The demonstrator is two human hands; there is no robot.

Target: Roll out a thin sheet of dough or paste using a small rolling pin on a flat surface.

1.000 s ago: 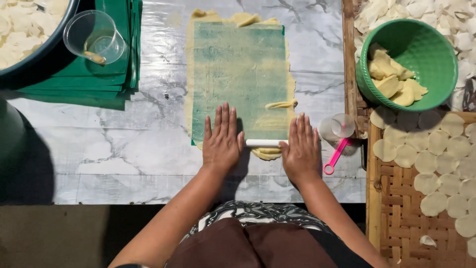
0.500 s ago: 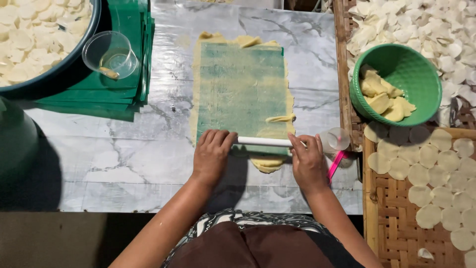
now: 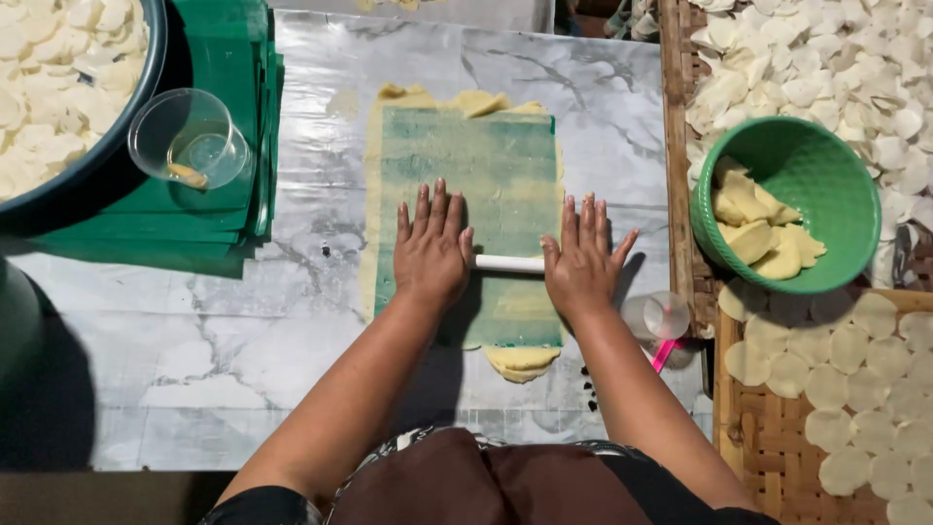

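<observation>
Both hands lie flat, palms down and fingers spread, on a thin white roller (image 3: 508,263) that runs crosswise over a green sheet (image 3: 486,165). The left hand (image 3: 431,248) covers the roller's left end, and the right hand (image 3: 581,261) covers its right end. Only the short middle stretch shows between them. Neither hand grips. Open palms let the roller turn freely under them, and one hand on each end spreads the weight evenly across the width.

The sheet lies lengthwise, away from the person, on the marble-patterned desk (image 3: 243,340). Pale yellow dough (image 3: 522,361) shows past its near edge, along its left side and beyond its far end, so the sheet appears to sit over the dough, keeping it off the roller and the palms.

Everything else stands within arm's reach on either side. A stack of spare green sheets (image 3: 209,233) lies at the left with a clear cup (image 3: 190,138) on it, beside a dark basin (image 3: 68,107) of pale rounds. At the right, a green bowl (image 3: 826,165) holds yellow scraps. A small clear cutter with a pink handle (image 3: 661,326) lies just beside the right wrist. Cut discs (image 3: 846,369) lie in rows on a woven tray (image 3: 748,447), spaced out, probably so they do not stick together.
</observation>
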